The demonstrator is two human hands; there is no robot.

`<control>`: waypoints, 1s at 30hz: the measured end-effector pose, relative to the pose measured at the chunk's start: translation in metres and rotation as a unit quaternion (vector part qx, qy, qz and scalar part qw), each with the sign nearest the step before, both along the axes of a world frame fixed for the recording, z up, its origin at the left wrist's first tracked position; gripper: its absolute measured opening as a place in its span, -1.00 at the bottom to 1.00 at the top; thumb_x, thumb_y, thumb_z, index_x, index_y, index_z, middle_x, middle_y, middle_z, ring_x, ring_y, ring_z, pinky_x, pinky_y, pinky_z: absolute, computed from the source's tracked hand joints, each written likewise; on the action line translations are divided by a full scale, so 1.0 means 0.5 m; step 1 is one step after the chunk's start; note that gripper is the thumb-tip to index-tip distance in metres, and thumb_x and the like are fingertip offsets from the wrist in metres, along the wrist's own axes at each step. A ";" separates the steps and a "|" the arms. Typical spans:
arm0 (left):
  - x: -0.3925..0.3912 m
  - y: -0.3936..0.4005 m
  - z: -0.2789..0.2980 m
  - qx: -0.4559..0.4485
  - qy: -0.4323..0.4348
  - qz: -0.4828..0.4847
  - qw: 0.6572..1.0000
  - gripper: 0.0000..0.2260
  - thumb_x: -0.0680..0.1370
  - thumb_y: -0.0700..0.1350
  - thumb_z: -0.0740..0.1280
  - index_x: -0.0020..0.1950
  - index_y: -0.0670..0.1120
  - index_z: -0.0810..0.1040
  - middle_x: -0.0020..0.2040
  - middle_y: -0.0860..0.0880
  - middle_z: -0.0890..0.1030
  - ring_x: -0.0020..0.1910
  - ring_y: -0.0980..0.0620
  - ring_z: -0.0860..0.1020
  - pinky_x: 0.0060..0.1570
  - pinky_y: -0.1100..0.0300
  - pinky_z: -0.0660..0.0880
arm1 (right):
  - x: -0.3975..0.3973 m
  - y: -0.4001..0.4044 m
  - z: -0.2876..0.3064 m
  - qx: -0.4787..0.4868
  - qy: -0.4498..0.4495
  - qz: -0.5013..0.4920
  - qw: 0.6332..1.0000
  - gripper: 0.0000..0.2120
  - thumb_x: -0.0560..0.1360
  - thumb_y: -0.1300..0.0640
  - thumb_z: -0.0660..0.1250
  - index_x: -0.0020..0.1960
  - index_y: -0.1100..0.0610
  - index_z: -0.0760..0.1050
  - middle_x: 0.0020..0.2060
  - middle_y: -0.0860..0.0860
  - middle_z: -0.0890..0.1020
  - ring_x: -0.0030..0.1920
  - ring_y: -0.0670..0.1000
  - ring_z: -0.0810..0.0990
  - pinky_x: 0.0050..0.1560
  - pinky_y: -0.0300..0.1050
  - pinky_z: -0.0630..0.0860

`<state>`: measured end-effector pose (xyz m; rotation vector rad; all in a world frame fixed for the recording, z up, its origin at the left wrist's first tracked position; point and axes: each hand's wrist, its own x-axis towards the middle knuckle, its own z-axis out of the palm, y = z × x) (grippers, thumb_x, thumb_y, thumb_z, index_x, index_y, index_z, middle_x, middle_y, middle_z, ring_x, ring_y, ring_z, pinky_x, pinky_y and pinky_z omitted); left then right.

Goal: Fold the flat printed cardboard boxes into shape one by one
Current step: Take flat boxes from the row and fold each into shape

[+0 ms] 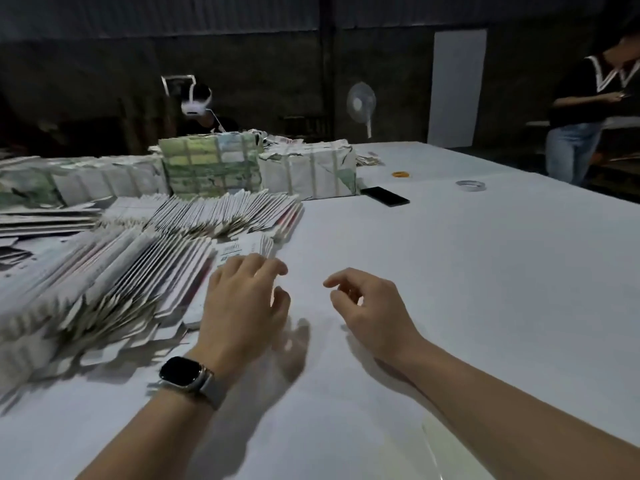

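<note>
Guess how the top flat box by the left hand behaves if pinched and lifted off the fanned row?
The flat box is probably light and fairly stiff: it looks like thin printed card lying flat. Its neighbours in the fanned row overlap it closely, so one or two may drag along. The left hand hovers by it; neither it nor the right hand holds anything.

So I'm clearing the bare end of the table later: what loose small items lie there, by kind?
Phone: 1
Tape roll: 1
Bunch of yellow rubber bands: 1
Total: 3, all lying apart on the white table.
</note>
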<state>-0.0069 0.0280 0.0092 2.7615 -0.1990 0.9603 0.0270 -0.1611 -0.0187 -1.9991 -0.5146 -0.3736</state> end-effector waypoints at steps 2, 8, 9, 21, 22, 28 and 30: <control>0.006 0.009 -0.004 0.018 0.049 0.044 0.998 -0.65 0.51 -0.11 0.36 0.30 -0.04 0.56 0.25 -0.10 0.57 0.29 -0.21 0.45 0.30 -0.15 0.38 | 0.002 0.000 0.000 0.008 0.006 0.003 1.000 -0.76 0.50 0.17 0.32 -0.12 -0.20 0.57 -0.37 -0.22 0.56 -0.31 -0.15 0.52 -0.22 -0.37 0.38; 0.008 0.010 -0.028 0.079 0.189 0.106 0.973 -0.53 0.63 0.09 0.09 0.53 -0.01 0.24 0.31 -0.04 0.47 0.24 -0.14 0.42 0.24 -0.03 0.39 | -0.001 -0.008 -0.001 0.082 0.034 -0.002 0.996 -0.72 0.52 0.25 0.32 -0.15 -0.13 0.60 -0.44 -0.13 0.51 -0.41 -0.17 0.41 -0.31 -0.38 0.37; 0.005 0.009 -0.026 0.070 0.190 0.098 0.974 -0.55 0.64 0.09 0.09 0.52 -0.01 0.28 0.28 -0.02 0.50 0.21 -0.12 0.45 0.19 -0.02 0.43 | -0.001 -0.008 0.000 0.087 0.040 -0.001 0.995 -0.72 0.52 0.26 0.32 -0.15 -0.12 0.60 -0.44 -0.13 0.50 -0.42 -0.17 0.40 -0.32 -0.37 0.37; -0.007 -0.004 0.002 -0.013 -0.037 0.017 0.999 -0.59 0.45 -0.41 0.38 0.21 -0.07 0.69 0.09 -0.06 0.73 -0.02 -0.11 0.71 0.00 -0.02 0.61 | -0.005 -0.005 0.005 0.081 0.052 0.005 0.995 -0.75 0.52 0.29 0.33 -0.11 -0.05 0.63 -0.42 -0.12 0.53 -0.40 -0.15 0.44 -0.30 -0.38 0.39; -0.011 -0.004 0.007 0.004 -0.054 0.023 0.998 -0.63 0.38 -0.43 0.45 0.08 -0.07 0.73 -0.09 -0.06 0.75 -0.21 -0.13 0.71 -0.23 0.05 0.59 | -0.004 -0.005 0.006 0.079 0.052 0.005 0.996 -0.76 0.52 0.29 0.34 -0.11 -0.04 0.64 -0.42 -0.13 0.53 -0.40 -0.16 0.44 -0.30 -0.38 0.39; -0.004 0.022 0.005 0.045 0.058 0.097 0.993 -0.83 0.52 0.01 0.46 -0.12 -0.01 0.51 -0.21 0.03 0.60 -0.20 -0.06 0.54 -0.38 0.13 0.21 | -0.006 -0.004 0.005 0.079 0.055 0.006 0.995 -0.75 0.51 0.29 0.34 -0.12 -0.04 0.63 -0.41 -0.14 0.55 -0.40 -0.17 0.45 -0.32 -0.43 0.41; -0.001 0.024 0.005 0.029 0.071 0.083 0.994 -0.76 0.53 0.12 0.45 -0.08 -0.03 0.52 -0.18 0.05 0.59 -0.15 -0.03 0.53 -0.35 0.12 0.33 | -0.006 -0.004 0.005 0.082 0.061 0.008 0.995 -0.75 0.52 0.30 0.33 -0.12 -0.03 0.63 -0.42 -0.13 0.54 -0.41 -0.17 0.44 -0.34 -0.43 0.41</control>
